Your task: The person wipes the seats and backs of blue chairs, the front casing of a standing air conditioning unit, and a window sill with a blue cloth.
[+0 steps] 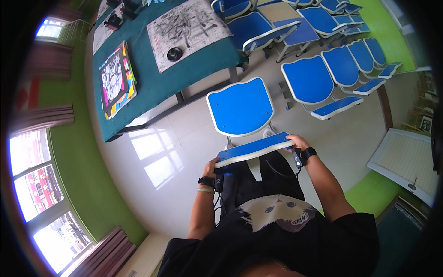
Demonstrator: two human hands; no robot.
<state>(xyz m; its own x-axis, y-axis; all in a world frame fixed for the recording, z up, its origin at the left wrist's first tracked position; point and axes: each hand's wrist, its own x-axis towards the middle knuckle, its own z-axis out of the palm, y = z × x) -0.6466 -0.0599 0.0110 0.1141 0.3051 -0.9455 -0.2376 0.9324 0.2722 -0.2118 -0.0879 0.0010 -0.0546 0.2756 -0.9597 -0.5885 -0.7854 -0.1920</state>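
A chair with a blue seat [241,106] and a blue backrest [254,147], both edged in white, is directly in front of me. My left hand [209,167] grips the left end of the backrest, its fingertips over the top edge. At the right end, my right hand [297,141] holds the backrest with the thumb on top; some of its fingers are hidden underneath. The seat faces up beyond the backrest, and the chair's legs are mostly hidden.
A table with a green cloth [155,81] stands ahead on the left, bearing an ink-stained felt mat [188,29], a round black dish [174,54] and stacked artwork [113,81]. More blue chairs [307,79] stand in rows at the right. A white cabinet [405,161] is at far right.
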